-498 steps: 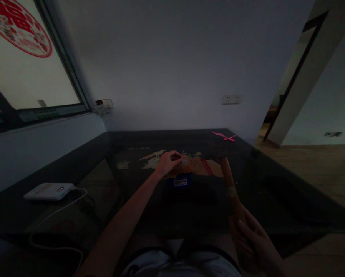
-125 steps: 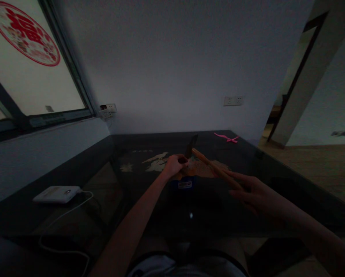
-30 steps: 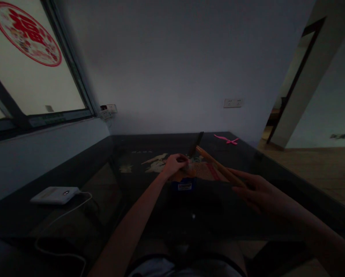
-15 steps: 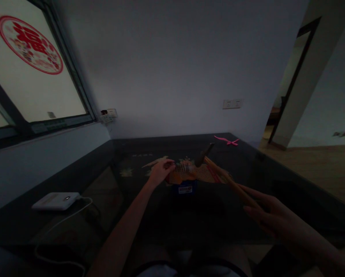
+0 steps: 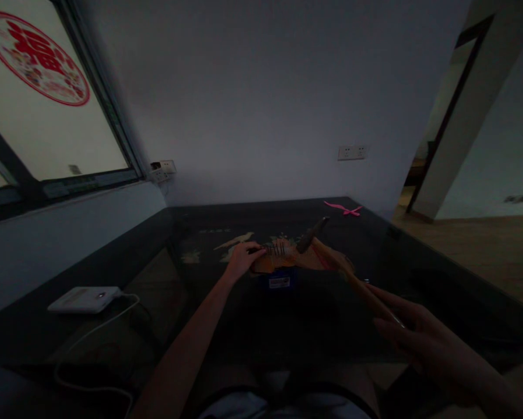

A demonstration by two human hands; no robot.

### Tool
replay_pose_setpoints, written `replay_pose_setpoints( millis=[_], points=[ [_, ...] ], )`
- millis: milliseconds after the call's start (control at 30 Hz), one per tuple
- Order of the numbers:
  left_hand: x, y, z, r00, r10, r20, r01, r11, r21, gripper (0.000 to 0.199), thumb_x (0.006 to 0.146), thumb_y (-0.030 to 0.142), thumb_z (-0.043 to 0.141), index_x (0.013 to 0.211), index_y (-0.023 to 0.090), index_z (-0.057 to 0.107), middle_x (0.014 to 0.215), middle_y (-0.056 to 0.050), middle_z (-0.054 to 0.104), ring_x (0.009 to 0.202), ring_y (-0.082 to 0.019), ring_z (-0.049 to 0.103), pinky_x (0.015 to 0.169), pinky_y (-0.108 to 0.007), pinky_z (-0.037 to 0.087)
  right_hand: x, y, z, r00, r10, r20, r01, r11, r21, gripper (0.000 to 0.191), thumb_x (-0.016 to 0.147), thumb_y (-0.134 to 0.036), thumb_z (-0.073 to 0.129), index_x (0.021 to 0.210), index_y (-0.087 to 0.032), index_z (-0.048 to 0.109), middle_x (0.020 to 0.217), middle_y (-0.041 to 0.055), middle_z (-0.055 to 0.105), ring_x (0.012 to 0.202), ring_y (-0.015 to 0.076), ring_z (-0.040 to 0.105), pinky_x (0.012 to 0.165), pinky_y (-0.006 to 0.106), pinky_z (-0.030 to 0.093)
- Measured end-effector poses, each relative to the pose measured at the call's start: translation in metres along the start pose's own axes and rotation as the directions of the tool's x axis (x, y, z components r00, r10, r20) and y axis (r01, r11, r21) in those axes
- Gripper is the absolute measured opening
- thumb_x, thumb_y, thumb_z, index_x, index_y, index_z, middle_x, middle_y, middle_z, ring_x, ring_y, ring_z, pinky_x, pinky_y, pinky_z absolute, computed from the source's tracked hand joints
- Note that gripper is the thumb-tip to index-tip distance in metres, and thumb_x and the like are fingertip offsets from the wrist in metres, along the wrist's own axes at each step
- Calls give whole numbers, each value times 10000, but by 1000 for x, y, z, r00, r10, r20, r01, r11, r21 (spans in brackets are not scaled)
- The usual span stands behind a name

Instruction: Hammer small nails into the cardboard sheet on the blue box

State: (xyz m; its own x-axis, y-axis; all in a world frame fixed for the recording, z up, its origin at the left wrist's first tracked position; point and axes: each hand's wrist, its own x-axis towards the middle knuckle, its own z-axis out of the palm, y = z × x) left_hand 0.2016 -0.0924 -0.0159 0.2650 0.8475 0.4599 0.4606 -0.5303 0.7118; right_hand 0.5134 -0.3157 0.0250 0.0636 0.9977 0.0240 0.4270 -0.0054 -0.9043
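Observation:
My right hand (image 5: pixel 423 334) is wrapped around the wooden handle of a hammer (image 5: pixel 357 282). The dark hammer head (image 5: pixel 313 234) is over a brown cardboard-like piece (image 5: pixel 307 260). Several thin dark upright things, perhaps nails (image 5: pixel 279 249), stand in a row on that piece. At the row's left end my left hand (image 5: pixel 243 261) is closed in a pinch; what its fingertips hold is too small and dim to make out. Under the brown piece sits a blue box (image 5: pixel 279 281) with a white label.
The dark glossy table (image 5: pixel 226 326) has printed pictures on its surface. A white power bank (image 5: pixel 85 299) with a white cable (image 5: pixel 106 326) lies at the left. A pink ribbon-like strip (image 5: pixel 344 208) lies near the far right edge, before the wall (image 5: pixel 261 105).
The hammer head appears slightly farther right, its handle tilted a little differently. My left hand stays pinched at the same end of the row. The whole view has shifted slightly.

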Motion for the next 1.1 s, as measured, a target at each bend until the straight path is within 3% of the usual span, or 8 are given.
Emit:
replay_pose_setpoints(
  millis=[133,300,400,533,667,800,933,1100],
  points=[
    [-2,4,0,1000,-10,-22,10,1000,10,181,741,320,615,758,161,700,821,-63,702,827,-205,632,802,-328,466,3,8,2,999,26,48,-28,999,39,627,729,-452,611,1332,-363,465,744,38,714,610,291,655,478,379,554],
    [-5,9,-2,998,-31,-49,34,998,60,204,751,344,610,735,160,696,751,-43,679,744,-190,610,738,-308,450,0,4,3,997,55,60,-58,997,47,658,734,-458,618,1354,-316,449,802,37,711,505,208,605,400,306,506],
    [-6,8,-1,999,-28,-46,30,998,49,204,758,344,600,731,164,691,738,-33,669,733,-182,602,734,-301,445,-3,2,4,994,69,82,-75,995,66,674,762,-457,614,1378,-265,418,925,51,709,628,201,637,529,303,547],
    [-6,5,0,998,-24,-51,26,999,43,213,761,350,595,720,161,687,754,-36,675,750,-183,605,751,-302,445,-4,7,4,995,35,98,-47,990,131,629,759,-426,640,1344,-275,467,1179,55,646,1033,288,597,827,370,524],
    [-6,4,0,999,-17,-47,18,999,31,219,763,348,592,720,156,690,791,-51,689,778,-191,613,765,-307,454,-2,10,7,995,30,96,-42,991,126,596,757,-421,634,1324,-312,485,1224,43,629,1148,333,532,897,427,494],
    [-4,8,-2,999,-28,-29,29,999,31,187,747,316,615,776,152,701,792,-54,699,760,-187,624,740,-306,472,-2,9,10,995,5,99,-17,993,119,602,760,-409,633,1326,-264,485,1260,53,606,1092,305,579,870,394,514],
    [0,14,-1,999,-5,47,6,1000,-21,227,712,291,663,894,161,699,855,-58,710,757,-173,636,718,-287,486,-2,10,11,998,-21,60,14,993,119,563,733,-380,650,1276,-280,543,1052,46,712,921,271,661,758,341,561],
    [6,18,2,998,-5,65,2,999,48,169,715,303,663,804,166,709,807,-48,708,747,-175,638,699,-279,476,-3,14,13,1000,-5,28,3,997,76,569,726,-390,643,1277,-289,547,918,47,732,732,239,685,615,307,578]
  ],
)
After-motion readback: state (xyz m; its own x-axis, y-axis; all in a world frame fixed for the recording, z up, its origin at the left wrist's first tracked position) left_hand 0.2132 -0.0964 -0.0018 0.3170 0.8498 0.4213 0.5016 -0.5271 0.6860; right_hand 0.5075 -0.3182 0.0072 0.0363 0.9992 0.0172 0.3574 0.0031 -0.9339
